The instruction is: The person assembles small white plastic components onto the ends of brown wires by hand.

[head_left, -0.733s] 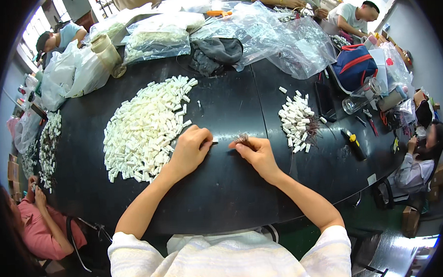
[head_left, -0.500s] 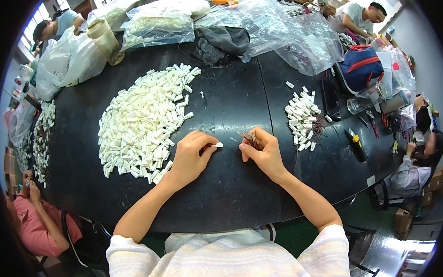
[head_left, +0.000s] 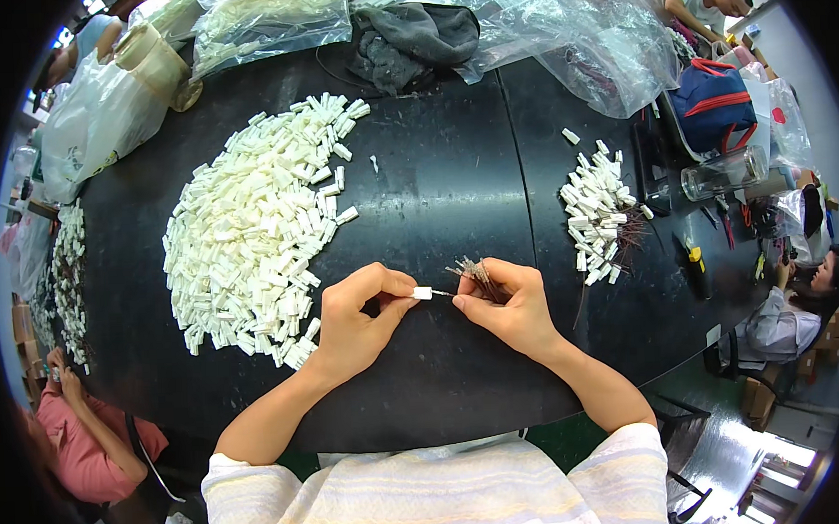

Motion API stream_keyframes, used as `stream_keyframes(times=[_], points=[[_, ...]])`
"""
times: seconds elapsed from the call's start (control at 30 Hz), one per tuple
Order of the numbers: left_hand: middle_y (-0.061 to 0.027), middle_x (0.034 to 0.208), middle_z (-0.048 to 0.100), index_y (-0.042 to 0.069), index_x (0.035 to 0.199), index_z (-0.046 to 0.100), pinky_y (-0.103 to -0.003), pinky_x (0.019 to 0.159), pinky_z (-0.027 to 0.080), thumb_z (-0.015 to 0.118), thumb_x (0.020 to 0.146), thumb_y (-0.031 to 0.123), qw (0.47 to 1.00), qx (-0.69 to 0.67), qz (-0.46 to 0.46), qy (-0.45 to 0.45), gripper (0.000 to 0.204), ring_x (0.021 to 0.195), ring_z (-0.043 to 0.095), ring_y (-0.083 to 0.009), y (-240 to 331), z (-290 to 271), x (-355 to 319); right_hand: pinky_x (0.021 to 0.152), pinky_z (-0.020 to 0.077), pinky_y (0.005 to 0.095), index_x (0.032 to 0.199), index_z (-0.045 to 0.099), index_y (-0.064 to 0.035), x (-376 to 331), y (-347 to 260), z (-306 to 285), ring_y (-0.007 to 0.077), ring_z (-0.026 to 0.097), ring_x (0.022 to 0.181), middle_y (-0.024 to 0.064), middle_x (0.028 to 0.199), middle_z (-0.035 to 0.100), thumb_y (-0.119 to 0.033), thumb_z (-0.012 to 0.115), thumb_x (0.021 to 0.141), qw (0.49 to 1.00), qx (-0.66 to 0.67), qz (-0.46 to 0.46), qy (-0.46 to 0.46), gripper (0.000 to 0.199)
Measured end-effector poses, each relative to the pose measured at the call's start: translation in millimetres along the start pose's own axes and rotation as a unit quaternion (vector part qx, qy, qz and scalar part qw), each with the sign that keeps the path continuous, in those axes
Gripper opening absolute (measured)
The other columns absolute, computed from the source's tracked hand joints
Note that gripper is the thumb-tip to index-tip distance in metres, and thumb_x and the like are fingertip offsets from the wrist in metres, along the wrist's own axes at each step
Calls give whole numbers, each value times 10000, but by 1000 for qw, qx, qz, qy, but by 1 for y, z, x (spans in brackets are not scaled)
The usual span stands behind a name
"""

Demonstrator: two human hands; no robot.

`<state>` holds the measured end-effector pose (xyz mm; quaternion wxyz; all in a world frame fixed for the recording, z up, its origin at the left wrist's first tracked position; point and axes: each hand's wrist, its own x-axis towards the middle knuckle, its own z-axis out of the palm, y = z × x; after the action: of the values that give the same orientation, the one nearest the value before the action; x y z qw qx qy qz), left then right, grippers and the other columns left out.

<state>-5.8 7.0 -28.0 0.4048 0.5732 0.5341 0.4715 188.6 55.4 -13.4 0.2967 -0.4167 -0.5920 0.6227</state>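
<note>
Now a thin wire [head_left: 444, 294] has come up to the white block [head_left: 422, 293] pinched in the left hand [head_left: 361, 315], lining both up between the hands; the right hand [head_left: 518, 305] clasps a brown wire bundle [head_left: 476, 273].

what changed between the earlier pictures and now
One thin wire now spans from the right hand to the white piece in the left hand; whether it has gone in is unclear. The camera view shifted. The right hand keeps its wire bundle; the large left pile and small right pile look unchanged.

Soft glare across black tabletop [head_left: 436, 201]
</note>
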Motion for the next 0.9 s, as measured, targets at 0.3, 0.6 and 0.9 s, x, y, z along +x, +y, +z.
stream_keyframes(times=[0.3,0.6,0.9], points=[[-116,734,627,-19,733,581,-256,530,463,666,626,-123,985,80,154,-15,171,609,593,-188,1,7,3,488,346,199,742,574,33,1,1,-2,44,457,557,27,646,545,3,630,716,995,-76,-62,-19,69],[-126,750,618,-16,750,582,-305,589,483,672,619,-79,965,143,216,-47,170,675,599,-258,6,2,6,480,327,233,739,565,43,2,0,-1,90,443,529,49,632,516,-6,618,725,989,-105,-97,-25,73],[-121,1010,567,-14,838,599,-375,719,443,634,683,-27,877,441,167,93,159,885,507,-291,-3,-40,53,482,292,241,790,598,39,8,9,-4,69,391,536,24,621,493,-30,580,814,986,-59,-156,-22,75]])
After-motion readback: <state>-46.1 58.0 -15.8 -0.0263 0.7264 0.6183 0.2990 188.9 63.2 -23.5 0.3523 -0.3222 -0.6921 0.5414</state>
